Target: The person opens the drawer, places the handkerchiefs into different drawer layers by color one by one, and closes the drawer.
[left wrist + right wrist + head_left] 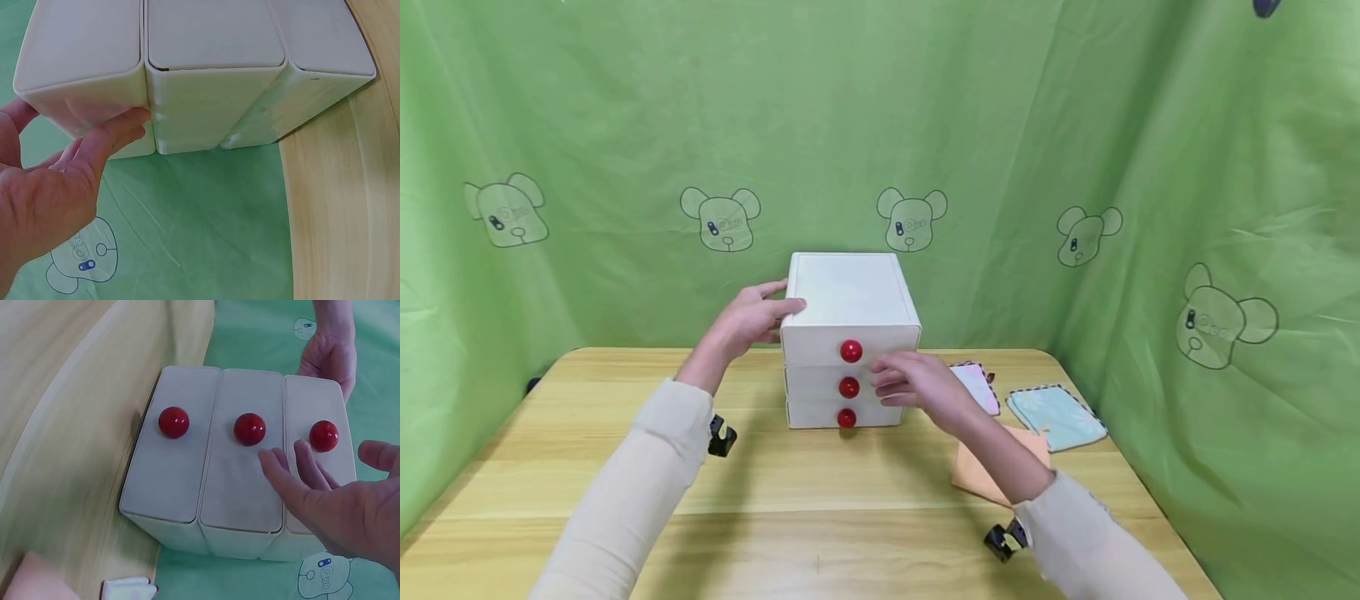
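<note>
A white unit of three stacked drawers (850,287) stands on the table, each drawer front bearing a round red knob. All three drawers are closed. My left hand (748,317) rests against its upper left side, the thumb on the top edge. From the left wrist view, the fingers of that hand (56,194) lie along the side wall of the top drawer. In front of the unit, my right hand (921,383) hovers with loosely bent fingers, holding nothing. The top knob (324,436) is close to its fingertips, apart from them as far as I can see.
To the right on the wooden table (820,533) lie an orange folded cloth (977,475), a light blue cloth (1056,417) and a pinkish-white cloth (976,388) with patterned edging. Green curtains (820,125) with bear-head outlines hang behind and at both sides.
</note>
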Tool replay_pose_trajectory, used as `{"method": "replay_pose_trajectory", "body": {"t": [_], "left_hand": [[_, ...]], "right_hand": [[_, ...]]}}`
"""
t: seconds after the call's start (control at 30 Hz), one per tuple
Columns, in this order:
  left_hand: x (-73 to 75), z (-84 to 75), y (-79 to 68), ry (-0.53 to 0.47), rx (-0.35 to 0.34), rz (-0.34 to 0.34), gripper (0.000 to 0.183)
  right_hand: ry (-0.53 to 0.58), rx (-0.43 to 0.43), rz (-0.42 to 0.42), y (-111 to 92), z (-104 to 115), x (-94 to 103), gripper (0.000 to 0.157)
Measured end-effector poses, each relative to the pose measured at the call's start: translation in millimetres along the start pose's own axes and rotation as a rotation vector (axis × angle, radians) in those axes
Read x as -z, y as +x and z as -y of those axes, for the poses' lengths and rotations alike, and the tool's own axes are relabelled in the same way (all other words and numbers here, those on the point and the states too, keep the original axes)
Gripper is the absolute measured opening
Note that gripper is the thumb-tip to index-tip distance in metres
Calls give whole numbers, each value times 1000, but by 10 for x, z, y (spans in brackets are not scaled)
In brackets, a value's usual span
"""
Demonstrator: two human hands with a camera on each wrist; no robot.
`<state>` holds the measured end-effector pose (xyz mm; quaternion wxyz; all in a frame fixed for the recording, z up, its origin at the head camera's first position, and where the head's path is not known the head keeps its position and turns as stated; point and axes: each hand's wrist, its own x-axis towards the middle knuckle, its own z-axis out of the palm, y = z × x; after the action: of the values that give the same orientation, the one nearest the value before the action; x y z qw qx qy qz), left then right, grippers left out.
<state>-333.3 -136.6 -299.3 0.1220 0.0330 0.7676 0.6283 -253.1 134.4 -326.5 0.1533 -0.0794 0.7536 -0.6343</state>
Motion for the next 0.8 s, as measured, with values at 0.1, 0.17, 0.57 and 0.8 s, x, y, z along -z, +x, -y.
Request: {"method": "replay_pose_trajectory", "body": {"t": [0.1, 0.17, 0.57, 0.8], "left_hand": [[12, 15, 12, 2, -1, 4, 79], [17, 21, 15, 12, -3, 6, 79], [10, 19, 25, 18, -4, 2, 79], [20, 15, 27, 22, -3, 12, 79]], "right_hand": [[97, -15, 33, 9, 24, -8, 47], [136, -23, 45, 20, 35, -15, 48], [223, -73, 90, 158, 21, -83, 49], [285, -81, 126, 254, 20, -148, 48]]}}
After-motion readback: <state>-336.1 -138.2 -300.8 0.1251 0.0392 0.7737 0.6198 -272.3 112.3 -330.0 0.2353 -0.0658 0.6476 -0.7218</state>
